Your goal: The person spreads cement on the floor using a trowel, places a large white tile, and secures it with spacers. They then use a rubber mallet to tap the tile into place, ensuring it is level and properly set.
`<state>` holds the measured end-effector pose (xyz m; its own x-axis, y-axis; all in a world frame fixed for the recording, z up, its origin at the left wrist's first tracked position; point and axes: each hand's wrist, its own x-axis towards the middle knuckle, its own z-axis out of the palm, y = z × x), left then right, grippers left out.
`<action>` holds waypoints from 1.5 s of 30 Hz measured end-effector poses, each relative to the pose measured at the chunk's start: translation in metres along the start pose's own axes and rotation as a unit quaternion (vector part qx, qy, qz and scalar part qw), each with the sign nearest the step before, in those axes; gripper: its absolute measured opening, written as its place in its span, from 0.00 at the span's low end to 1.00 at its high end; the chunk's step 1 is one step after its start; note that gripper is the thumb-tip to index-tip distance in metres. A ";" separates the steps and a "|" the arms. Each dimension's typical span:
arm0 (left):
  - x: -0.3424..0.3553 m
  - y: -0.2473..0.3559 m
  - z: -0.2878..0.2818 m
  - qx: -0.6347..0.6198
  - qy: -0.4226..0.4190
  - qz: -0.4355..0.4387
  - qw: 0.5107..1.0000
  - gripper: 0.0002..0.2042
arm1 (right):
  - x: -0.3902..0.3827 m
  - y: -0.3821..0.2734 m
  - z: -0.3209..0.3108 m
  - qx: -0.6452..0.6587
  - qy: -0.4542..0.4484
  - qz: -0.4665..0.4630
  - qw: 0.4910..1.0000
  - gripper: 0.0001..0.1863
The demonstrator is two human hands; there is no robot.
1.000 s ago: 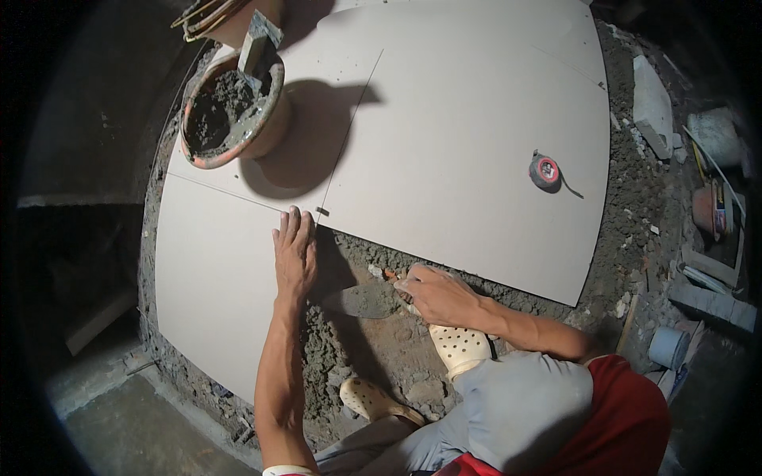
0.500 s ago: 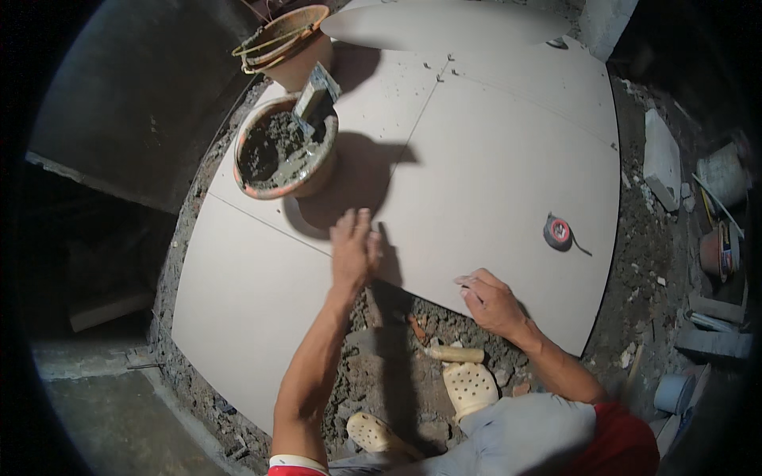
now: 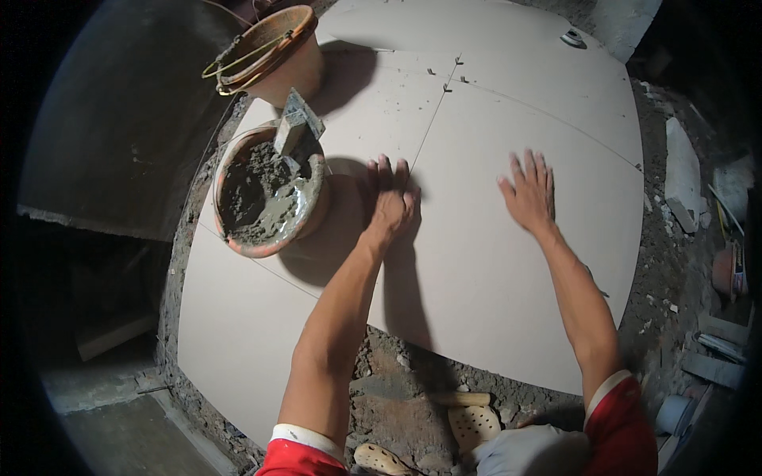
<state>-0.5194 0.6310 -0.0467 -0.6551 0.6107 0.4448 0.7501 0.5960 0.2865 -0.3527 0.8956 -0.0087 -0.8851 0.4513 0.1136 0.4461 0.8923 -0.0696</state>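
1. Left hand (image 3: 390,205): palm down, fingers extended and slightly parted, over the joint beside the large pale tile (image 3: 492,278); firmness of contact cannot be determined.
2. Right hand (image 3: 530,198): palm down, fingers spread and thumb apart, over the same tile; whether it presses on the surface cannot be determined.
3. The tile lies flat among adjoining pale tiles, its near edge bordering rough mortar and rubble (image 3: 381,361).
4. Near bucket (image 3: 317,210): stands left of the left hand, containing wet grey mortar (image 3: 278,210). A block-handled trowel (image 3: 290,133) leans at its far rim.
5. Far bucket (image 3: 294,70): stands just beyond, with a yellow handle; contents cannot be made out.
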 end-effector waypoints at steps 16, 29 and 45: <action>0.208 -0.044 0.071 0.138 -0.012 -0.405 0.904 0.37 | 0.131 0.019 0.009 -0.037 -0.031 0.131 0.990 0.37; 0.272 -0.067 0.060 0.144 -0.148 -0.583 0.786 0.39 | 0.140 0.022 -0.003 0.026 -0.052 0.114 0.992 0.34; 0.279 -0.074 0.052 0.114 -0.257 -0.587 0.759 0.44 | 0.736 -0.132 0.074 0.064 -0.045 -0.110 0.991 0.39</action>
<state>-0.7625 0.7842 0.0123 -0.8530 -0.3229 -0.4100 -0.3738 0.9262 0.0483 -1.0724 1.1090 0.0107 -0.9700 0.2373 0.0518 0.2248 0.9578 -0.1793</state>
